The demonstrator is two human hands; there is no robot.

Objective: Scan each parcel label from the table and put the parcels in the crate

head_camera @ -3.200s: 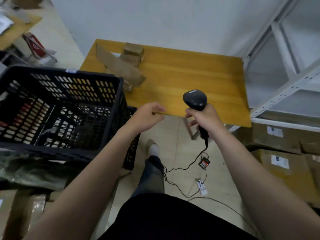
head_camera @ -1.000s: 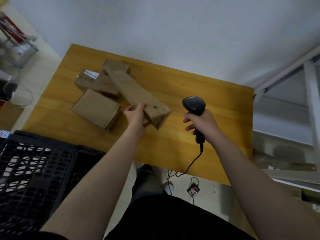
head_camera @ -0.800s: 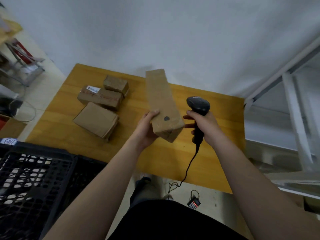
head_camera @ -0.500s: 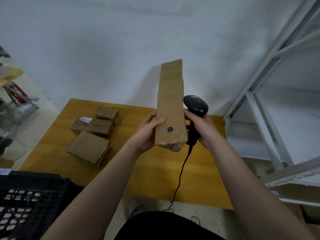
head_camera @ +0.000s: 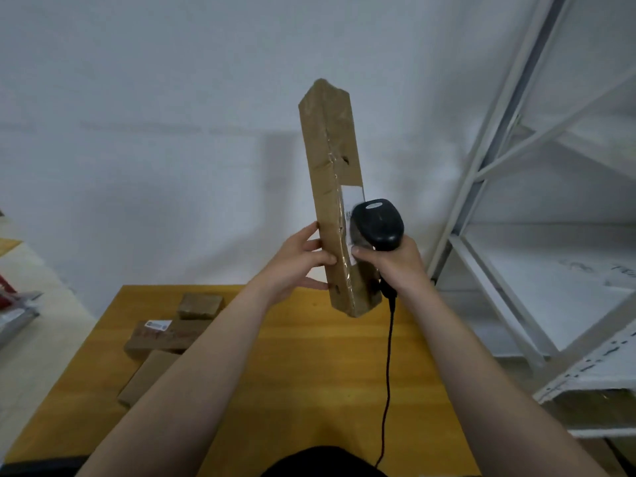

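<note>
A long brown cardboard parcel (head_camera: 328, 173) stands upright in the air above the table. My left hand (head_camera: 296, 261) grips its lower part from the left. On its right face is a white label (head_camera: 352, 201), partly hidden. My right hand (head_camera: 392, 266) grips the handle of a black corded barcode scanner (head_camera: 378, 223), whose head sits right against that label. Three more brown parcels lie on the wooden table (head_camera: 309, 373) at the left: a small one (head_camera: 200, 305), a labelled one (head_camera: 161, 335) and a flat one (head_camera: 146, 376). Only a black edge of the crate (head_camera: 41, 467) shows at bottom left.
A white metal shelf rack (head_camera: 509, 208) rises at the right, close to the table. The scanner's cable (head_camera: 389, 373) hangs down over the table's middle. A white wall stands behind the table.
My left hand took the long parcel off the table, raised it upright and turned it so the labelled face shows. My right hand brought the scanner head up to the label.
</note>
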